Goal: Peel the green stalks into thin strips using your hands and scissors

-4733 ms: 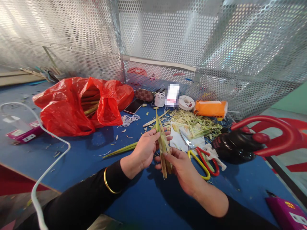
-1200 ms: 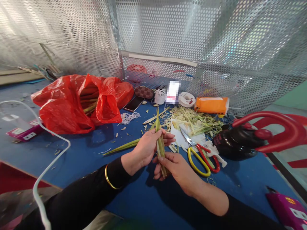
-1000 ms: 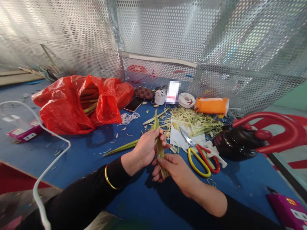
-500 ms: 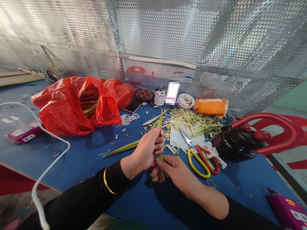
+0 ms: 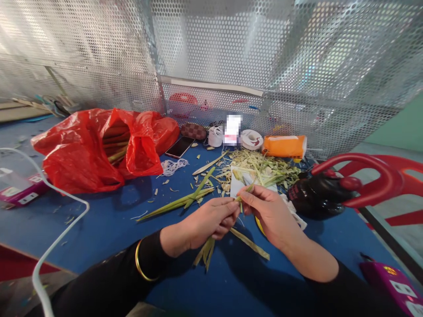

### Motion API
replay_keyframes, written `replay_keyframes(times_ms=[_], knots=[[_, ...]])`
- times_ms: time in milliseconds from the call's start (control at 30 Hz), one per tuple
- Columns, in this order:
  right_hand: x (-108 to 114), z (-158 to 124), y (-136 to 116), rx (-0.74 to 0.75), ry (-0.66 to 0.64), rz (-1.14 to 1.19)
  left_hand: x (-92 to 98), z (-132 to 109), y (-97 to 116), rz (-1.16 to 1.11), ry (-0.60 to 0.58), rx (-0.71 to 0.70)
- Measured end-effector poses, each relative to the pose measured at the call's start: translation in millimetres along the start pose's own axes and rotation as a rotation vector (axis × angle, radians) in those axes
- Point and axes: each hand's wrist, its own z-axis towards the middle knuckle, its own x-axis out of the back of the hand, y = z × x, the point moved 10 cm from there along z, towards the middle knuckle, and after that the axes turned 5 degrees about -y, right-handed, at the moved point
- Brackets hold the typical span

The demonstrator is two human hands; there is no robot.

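My left hand [image 5: 209, 219] is closed around a small bundle of green leaf strips [image 5: 206, 253], whose loose ends fan out below the fist. My right hand [image 5: 269, 213] pinches the bundle's other end just beside the left fingertips, so the two hands nearly touch. A pale, dry strip [image 5: 251, 244] slants down to the right from under the hands. Left of them, long green leaves [image 5: 178, 204] lie on the blue table [image 5: 158, 273]. The scissors' yellow handle [image 5: 261, 226] peeks out beside my right hand; the rest is hidden.
Behind my hands spreads a heap of leaf trimmings [image 5: 274, 166]. A red plastic bag [image 5: 76, 154] holding stalks stands left. A black pot [image 5: 313, 196] sits at right near a red chair [image 5: 390, 176]. A white cable [image 5: 62, 225] crosses the left side.
Both hands have turned the bundle from upright to slanting, its loose ends now lower left. My right hand has moved up and right to its other end, covering most of the scissors.
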Motion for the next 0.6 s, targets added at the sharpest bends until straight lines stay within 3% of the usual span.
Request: replay_keyframes(times_ms=[133,367,600], knots=[[-6.1,-1.7,-4.2,0.012,-0.041,-0.019,1.2,2.4,9.3,-0.021,-0.006,-0.08],[-0.4,-1.5,-8.7,0.032,-0.001,-0.027,17.3,3.4,12.1,-0.054,0.125,-0.123],[-6.1,-1.7,-4.8,0.015,-0.055,-0.033,12.5,3.1,8.2,-0.13,0.027,-0.061]])
